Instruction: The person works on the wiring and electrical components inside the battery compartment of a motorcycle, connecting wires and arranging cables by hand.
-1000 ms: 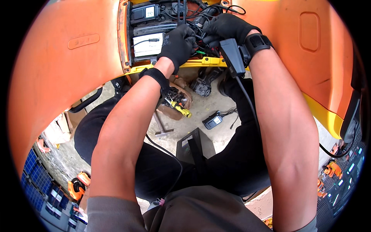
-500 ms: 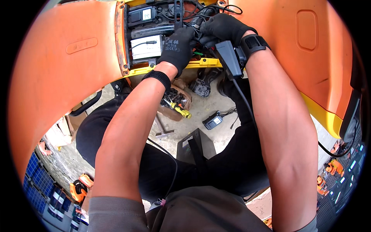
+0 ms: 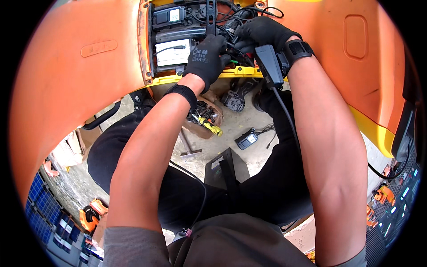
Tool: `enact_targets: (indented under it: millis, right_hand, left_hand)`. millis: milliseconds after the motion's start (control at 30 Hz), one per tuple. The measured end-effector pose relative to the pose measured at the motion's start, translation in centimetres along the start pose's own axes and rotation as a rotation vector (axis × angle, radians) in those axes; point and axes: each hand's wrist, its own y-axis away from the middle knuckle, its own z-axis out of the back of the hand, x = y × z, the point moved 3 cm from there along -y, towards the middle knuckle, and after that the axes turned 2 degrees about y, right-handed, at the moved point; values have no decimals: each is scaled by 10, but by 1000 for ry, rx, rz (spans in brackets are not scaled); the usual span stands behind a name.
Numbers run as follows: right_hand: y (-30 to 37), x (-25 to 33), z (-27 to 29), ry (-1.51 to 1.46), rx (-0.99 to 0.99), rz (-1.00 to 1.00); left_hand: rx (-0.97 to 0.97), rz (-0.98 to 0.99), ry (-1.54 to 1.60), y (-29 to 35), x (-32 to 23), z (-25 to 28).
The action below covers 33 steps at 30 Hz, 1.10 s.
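Observation:
Both my hands wear black gloves and work inside an open bay in an orange machine body. My left hand (image 3: pixel 206 57) has its fingers curled by the lower end of a black perforated strap (image 3: pixel 211 18), thumb toward the wires; what its fingertips hold is hidden. Beside it lies a silver box (image 3: pixel 172 54) with a short black cable on top. My right hand (image 3: pixel 266 34) is closed at a bundle of black cables (image 3: pixel 232 27), its fingertips partly covered. A dark grey box (image 3: pixel 269 64) with a cord hangs beside my right wrist. A black module (image 3: pixel 168 17) sits at the bay's back left.
A yellow rim (image 3: pixel 242 71) edges the bay. On the floor below are a carton of small dark parts (image 3: pixel 208 116) with a yellow-handled tool (image 3: pixel 211 126), a hammer (image 3: pixel 190 152), a power tool (image 3: pixel 233 101) and a small black device (image 3: pixel 247 139). Orange panels (image 3: pixel 347 66) flank both sides.
My left hand has shifted slightly lower, and its thumb now stands out from the fingers. My right hand stays at the cables. The whole view has moved a little.

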Motion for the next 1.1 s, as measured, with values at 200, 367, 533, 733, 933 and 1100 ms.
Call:
enact_targets:
  millis: [200,367,533,733,933,1100]
  right_hand:
    - [-2,15,14,36,261,-78]
    - [3,26,14,-914,191,-605]
    - [7,26,12,-1029,220,-672]
    - [18,30,7,-1191,49,-639]
    - [32,30,-20,-1278,-190,-520]
    - [36,53,-15,-1633,-243,-590]
  left_hand:
    - [8,-30,-180,1,-5,-4]
    - [0,0,-214,0,1,-12]
    - [-34,8,-165,1,1,-15]
    - [-245,-19,188,13,-1,-10]
    - [-195,-38,250,7,6,-4]
    - [-161,-91,276,6,16,-3]
